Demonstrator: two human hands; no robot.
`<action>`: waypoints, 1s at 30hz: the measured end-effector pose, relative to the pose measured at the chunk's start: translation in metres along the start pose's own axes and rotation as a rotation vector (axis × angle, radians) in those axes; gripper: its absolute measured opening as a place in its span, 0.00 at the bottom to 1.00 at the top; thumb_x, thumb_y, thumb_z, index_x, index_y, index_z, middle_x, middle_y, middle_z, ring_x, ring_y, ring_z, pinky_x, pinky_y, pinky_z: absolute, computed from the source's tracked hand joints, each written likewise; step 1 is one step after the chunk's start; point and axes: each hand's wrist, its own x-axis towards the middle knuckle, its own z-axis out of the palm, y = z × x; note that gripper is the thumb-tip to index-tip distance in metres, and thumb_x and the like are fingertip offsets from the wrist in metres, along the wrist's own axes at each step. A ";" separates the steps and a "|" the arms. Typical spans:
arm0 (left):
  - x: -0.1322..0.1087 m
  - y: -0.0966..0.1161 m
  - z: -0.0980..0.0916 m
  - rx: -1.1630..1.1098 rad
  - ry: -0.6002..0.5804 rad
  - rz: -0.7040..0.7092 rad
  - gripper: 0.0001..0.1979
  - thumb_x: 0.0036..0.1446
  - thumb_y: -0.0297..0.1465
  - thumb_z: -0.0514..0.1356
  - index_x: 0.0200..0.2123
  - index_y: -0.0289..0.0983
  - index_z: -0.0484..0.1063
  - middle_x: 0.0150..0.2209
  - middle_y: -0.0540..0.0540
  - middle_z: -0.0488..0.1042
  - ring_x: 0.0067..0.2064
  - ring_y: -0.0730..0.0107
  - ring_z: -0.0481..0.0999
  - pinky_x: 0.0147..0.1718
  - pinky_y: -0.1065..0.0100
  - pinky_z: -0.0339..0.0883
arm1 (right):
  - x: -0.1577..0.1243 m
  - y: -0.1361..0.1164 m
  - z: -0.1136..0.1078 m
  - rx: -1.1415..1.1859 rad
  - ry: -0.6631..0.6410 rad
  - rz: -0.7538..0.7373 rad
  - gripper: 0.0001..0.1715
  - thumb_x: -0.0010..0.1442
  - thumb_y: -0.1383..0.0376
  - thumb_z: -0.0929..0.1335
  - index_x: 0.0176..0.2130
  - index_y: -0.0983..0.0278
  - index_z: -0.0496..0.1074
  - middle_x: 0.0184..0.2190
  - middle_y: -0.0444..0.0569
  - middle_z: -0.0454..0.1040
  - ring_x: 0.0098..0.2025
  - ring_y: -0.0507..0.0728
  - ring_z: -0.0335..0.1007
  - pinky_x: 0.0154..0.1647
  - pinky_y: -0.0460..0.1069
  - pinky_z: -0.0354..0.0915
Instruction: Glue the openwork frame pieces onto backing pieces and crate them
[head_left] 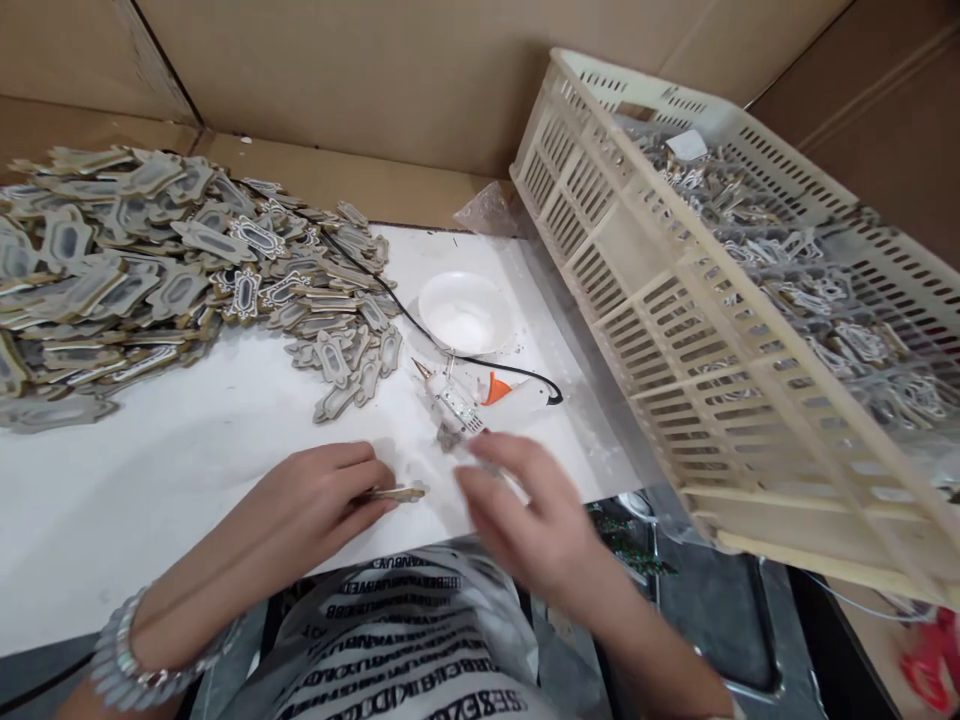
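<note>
My left hand (330, 490) is closed on a small ornate wooden plaque (397, 494), held edge-on just above the white tabletop near its front edge. My right hand (532, 510) is smeared by motion, its thumb and forefinger apart; I make out nothing held in it. Just beyond that hand lies a white glue gun (517, 400) with an orange trigger, its metal nozzle pointing up and left. Left of both hands, a large pile of similar plaques (142, 260), grey-centred with shaped edges, spreads over the table.
A shallow white bowl (465, 315) stands behind the glue gun, whose black cord (367, 275) runs back across the pile. A cream plastic crate (637, 270) at the right holds bagged small pieces. Cardboard (360, 90) walls the back. Clear plastic film (491, 208) lies beside the crate.
</note>
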 end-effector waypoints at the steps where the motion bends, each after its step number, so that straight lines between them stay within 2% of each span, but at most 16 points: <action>1: -0.004 0.000 0.000 -0.036 0.016 -0.005 0.16 0.67 0.39 0.54 0.33 0.41 0.77 0.28 0.49 0.75 0.28 0.70 0.74 0.26 0.71 0.62 | 0.002 0.013 -0.009 -0.102 0.015 -0.017 0.14 0.68 0.75 0.62 0.48 0.65 0.73 0.47 0.57 0.77 0.50 0.61 0.72 0.48 0.55 0.73; 2: -0.008 0.001 -0.001 -0.078 0.036 -0.023 0.15 0.67 0.40 0.55 0.33 0.41 0.77 0.28 0.50 0.75 0.27 0.71 0.73 0.25 0.71 0.62 | 0.004 0.027 -0.017 -0.215 -0.007 0.004 0.17 0.67 0.78 0.61 0.49 0.65 0.72 0.46 0.57 0.77 0.50 0.62 0.71 0.47 0.56 0.73; 4: -0.017 0.004 -0.003 -0.172 0.118 -0.129 0.13 0.64 0.42 0.59 0.33 0.42 0.78 0.28 0.51 0.76 0.27 0.72 0.72 0.25 0.72 0.63 | 0.006 0.052 -0.023 -0.404 -0.171 0.026 0.22 0.65 0.80 0.60 0.52 0.69 0.72 0.47 0.60 0.78 0.47 0.64 0.71 0.45 0.58 0.71; 7: -0.025 0.012 -0.006 -0.387 0.361 -0.426 0.12 0.57 0.44 0.65 0.32 0.42 0.78 0.28 0.51 0.77 0.27 0.71 0.72 0.25 0.71 0.66 | 0.009 0.074 -0.014 -0.511 -0.293 -0.033 0.25 0.64 0.81 0.60 0.57 0.70 0.70 0.48 0.61 0.78 0.45 0.64 0.71 0.42 0.57 0.68; 9: -0.025 0.016 -0.007 -0.592 0.536 -0.557 0.12 0.51 0.43 0.68 0.30 0.41 0.78 0.25 0.51 0.76 0.24 0.72 0.70 0.21 0.73 0.65 | 0.011 0.078 -0.001 -0.504 -0.334 -0.049 0.24 0.66 0.78 0.62 0.58 0.68 0.69 0.49 0.59 0.78 0.45 0.64 0.71 0.41 0.56 0.67; 11: -0.022 0.019 -0.009 -0.790 0.672 -0.618 0.13 0.43 0.41 0.72 0.26 0.40 0.77 0.21 0.51 0.74 0.21 0.73 0.68 0.16 0.75 0.62 | 0.013 0.079 0.009 -0.472 -0.396 -0.051 0.22 0.67 0.76 0.63 0.59 0.68 0.69 0.48 0.59 0.79 0.45 0.64 0.71 0.42 0.56 0.66; 14: -0.016 0.019 -0.015 -0.981 0.815 -0.682 0.14 0.32 0.36 0.75 0.22 0.40 0.74 0.18 0.52 0.71 0.21 0.74 0.69 0.15 0.78 0.62 | 0.016 0.082 0.017 -0.386 -0.465 -0.041 0.21 0.67 0.75 0.63 0.57 0.69 0.71 0.42 0.57 0.79 0.43 0.63 0.71 0.44 0.56 0.66; 16: -0.013 0.020 -0.021 -1.046 0.877 -0.714 0.14 0.29 0.32 0.75 0.22 0.40 0.75 0.19 0.53 0.73 0.21 0.75 0.71 0.17 0.80 0.64 | 0.016 0.086 0.017 -0.311 -0.445 -0.036 0.22 0.65 0.78 0.62 0.56 0.69 0.72 0.40 0.57 0.79 0.42 0.63 0.71 0.46 0.55 0.67; 19: -0.010 0.023 -0.026 -1.088 0.911 -0.699 0.15 0.28 0.29 0.74 0.24 0.40 0.77 0.22 0.52 0.75 0.24 0.74 0.74 0.21 0.80 0.68 | 0.015 0.090 0.016 -0.193 -0.393 -0.010 0.28 0.58 0.82 0.61 0.55 0.69 0.71 0.40 0.56 0.78 0.42 0.63 0.70 0.47 0.56 0.68; 23: -0.008 0.027 -0.026 -1.072 0.881 -0.628 0.11 0.32 0.29 0.74 0.23 0.41 0.77 0.23 0.52 0.75 0.24 0.75 0.74 0.22 0.79 0.70 | 0.017 0.088 0.013 -0.052 -0.358 0.051 0.34 0.52 0.82 0.61 0.55 0.66 0.70 0.39 0.54 0.77 0.41 0.62 0.69 0.43 0.55 0.69; 26: -0.006 0.028 -0.022 -1.039 0.833 -0.593 0.09 0.36 0.31 0.73 0.23 0.40 0.77 0.23 0.51 0.76 0.23 0.75 0.72 0.22 0.79 0.69 | 0.021 0.087 0.006 0.058 -0.331 0.075 0.30 0.55 0.79 0.62 0.56 0.66 0.69 0.38 0.54 0.76 0.41 0.62 0.70 0.41 0.54 0.69; 30: -0.006 0.024 -0.020 -1.022 0.781 -0.544 0.10 0.40 0.33 0.74 0.25 0.40 0.77 0.24 0.50 0.77 0.25 0.74 0.74 0.22 0.78 0.69 | 0.027 0.091 -0.006 0.241 -0.255 0.107 0.22 0.63 0.66 0.66 0.57 0.64 0.68 0.42 0.55 0.77 0.41 0.61 0.72 0.42 0.54 0.69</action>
